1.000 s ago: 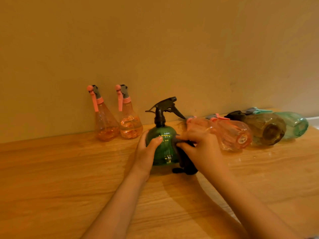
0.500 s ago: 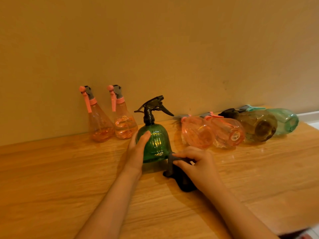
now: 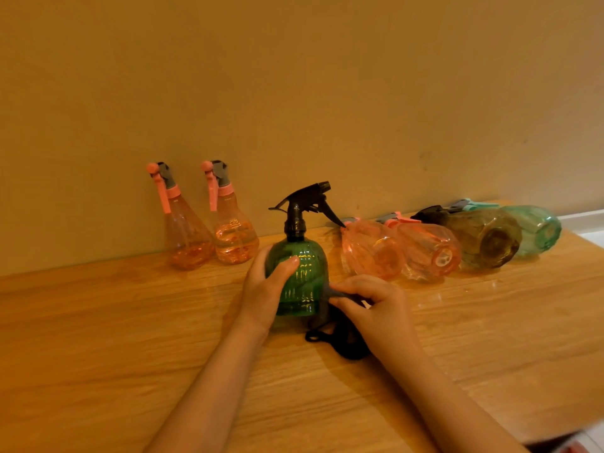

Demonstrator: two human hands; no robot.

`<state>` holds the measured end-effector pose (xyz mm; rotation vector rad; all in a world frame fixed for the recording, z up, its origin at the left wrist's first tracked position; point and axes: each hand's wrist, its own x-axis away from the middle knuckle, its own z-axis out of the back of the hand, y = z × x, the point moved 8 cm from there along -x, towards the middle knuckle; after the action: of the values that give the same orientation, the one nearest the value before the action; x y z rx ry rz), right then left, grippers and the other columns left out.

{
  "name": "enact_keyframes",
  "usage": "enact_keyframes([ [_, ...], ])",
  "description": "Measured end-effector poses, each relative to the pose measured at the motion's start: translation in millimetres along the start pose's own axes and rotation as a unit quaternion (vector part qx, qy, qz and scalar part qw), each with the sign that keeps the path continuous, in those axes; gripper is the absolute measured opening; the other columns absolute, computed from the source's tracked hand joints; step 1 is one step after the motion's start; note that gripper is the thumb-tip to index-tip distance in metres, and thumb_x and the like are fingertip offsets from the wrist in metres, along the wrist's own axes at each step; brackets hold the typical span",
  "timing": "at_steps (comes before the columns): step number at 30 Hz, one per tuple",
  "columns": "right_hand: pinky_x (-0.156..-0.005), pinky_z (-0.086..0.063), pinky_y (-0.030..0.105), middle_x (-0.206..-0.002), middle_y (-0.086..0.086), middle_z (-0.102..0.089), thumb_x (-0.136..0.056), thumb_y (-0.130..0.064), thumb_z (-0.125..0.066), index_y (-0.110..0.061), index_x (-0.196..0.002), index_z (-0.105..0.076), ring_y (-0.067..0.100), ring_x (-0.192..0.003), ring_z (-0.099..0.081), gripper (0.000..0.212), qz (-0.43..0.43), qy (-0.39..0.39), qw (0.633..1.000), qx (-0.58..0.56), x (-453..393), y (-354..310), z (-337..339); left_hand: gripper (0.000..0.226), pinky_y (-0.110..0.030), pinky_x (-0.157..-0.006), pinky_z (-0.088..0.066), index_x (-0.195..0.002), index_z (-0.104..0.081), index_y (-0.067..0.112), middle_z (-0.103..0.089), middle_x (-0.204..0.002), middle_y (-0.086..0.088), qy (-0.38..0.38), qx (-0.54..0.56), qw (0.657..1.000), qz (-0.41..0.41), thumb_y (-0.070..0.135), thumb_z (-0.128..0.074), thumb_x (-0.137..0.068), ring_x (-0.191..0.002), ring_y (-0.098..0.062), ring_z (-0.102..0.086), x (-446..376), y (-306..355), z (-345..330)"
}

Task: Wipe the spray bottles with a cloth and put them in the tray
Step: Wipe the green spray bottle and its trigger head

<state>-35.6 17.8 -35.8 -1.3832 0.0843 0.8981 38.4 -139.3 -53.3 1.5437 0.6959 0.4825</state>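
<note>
Green bottle: round green plastic spray bottle (image 3: 302, 282), upright, middle of frame.
Left hand (image 3: 264, 291): curled round bottle.
Right hand (image 3: 376, 308): pinching dark cloth (image 3: 340, 338) against bottle's low side.
Done: wiping under way.
Left: six more bottles; tray not seen.

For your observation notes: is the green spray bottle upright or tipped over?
Upright. The green spray bottle stands base-down on the wooden table, black trigger head on top, left hand steadying it.

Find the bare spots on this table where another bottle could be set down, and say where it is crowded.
Free: the table left of the left hand, in front of the two upright pink bottles; also the front right, nearer than the lying bottles. Crowded: along the wall, and around the green bottle and dark cloth.
</note>
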Motion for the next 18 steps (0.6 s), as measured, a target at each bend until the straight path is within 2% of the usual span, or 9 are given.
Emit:
enact_keyframes([
  [4,-0.071,-0.044,0.006,-0.076,-0.02,-0.065,-0.069,0.005,-0.074,-0.021,-0.081,-0.073,-0.004,-0.081,-0.062,0.029,0.021,0.041,0.998,0.032,-5,-8,5,0.066,-0.03,-0.069,-0.053,-0.109,-0.06,0.023,-0.067,-0.1,-0.003,-0.006,0.001,1.0,-0.009,0.053,-0.067,-0.051,-0.092,-0.021,-0.067,0,-2,-3],
  [6,-0.072,-0.043,0.006,-0.078,-0.017,-0.065,-0.071,0.005,-0.072,-0.016,-0.083,-0.074,-0.003,-0.082,-0.061,0.025,0.032,0.044,0.996,0.066,-12,-16,4,0.066,-0.031,-0.07,-0.054,-0.109,-0.06,0.023,-0.066,-0.099,-0.003,-0.009,0.007,1.0,-0.009,0.053,-0.067,-0.05,-0.091,-0.021,-0.067,0,-3,-3],
  [8,-0.071,-0.044,0.007,-0.077,-0.013,-0.065,-0.075,0.005,-0.068,-0.012,-0.084,-0.075,0.0,-0.077,-0.061,0.021,0.017,0.027,0.996,0.089,-24,-22,2,0.064,-0.031,-0.07,-0.055,-0.108,-0.06,0.025,-0.066,-0.1,-0.002,-0.011,0.009,1.0,-0.008,0.052,-0.067,-0.05,-0.09,-0.019,-0.067,0,-3,-3],
  [12,-0.065,-0.04,0.001,-0.07,-0.02,-0.056,-0.082,0.003,-0.062,-0.009,-0.088,-0.074,-0.011,-0.068,-0.055,0.019,-0.024,-0.032,0.994,0.105,-55,-35,-2,0.062,-0.023,-0.061,-0.054,-0.109,-0.057,0.022,-0.065,-0.099,-0.003,-0.041,-0.003,0.999,-0.021,0.048,-0.068,-0.055,-0.079,-0.008,-0.069,2,1,-8],
  [14,-0.063,-0.038,-0.001,-0.069,-0.019,-0.054,-0.083,0.003,-0.06,-0.007,-0.09,-0.074,-0.008,-0.065,-0.053,0.018,-0.033,-0.064,0.99,0.122,-65,-39,-5,0.069,-0.022,-0.06,-0.054,-0.113,-0.056,0.018,-0.064,-0.1,-0.004,-0.051,-0.006,0.998,-0.025,0.05,-0.067,-0.052,-0.079,-0.008,-0.069,3,1,-9],
  [18,-0.061,-0.04,0.002,-0.073,-0.007,-0.057,-0.086,0.0,-0.058,-0.007,-0.092,-0.073,0.001,-0.067,-0.051,0.018,-0.046,-0.086,0.982,0.159,-68,-38,-8,0.067,-0.019,-0.06,-0.053,-0.11,-0.056,0.022,-0.065,-0.099,-0.002,-0.051,-0.011,0.998,-0.029,0.052,-0.065,-0.051,-0.078,-0.005,-0.068,2,1,-9],
])
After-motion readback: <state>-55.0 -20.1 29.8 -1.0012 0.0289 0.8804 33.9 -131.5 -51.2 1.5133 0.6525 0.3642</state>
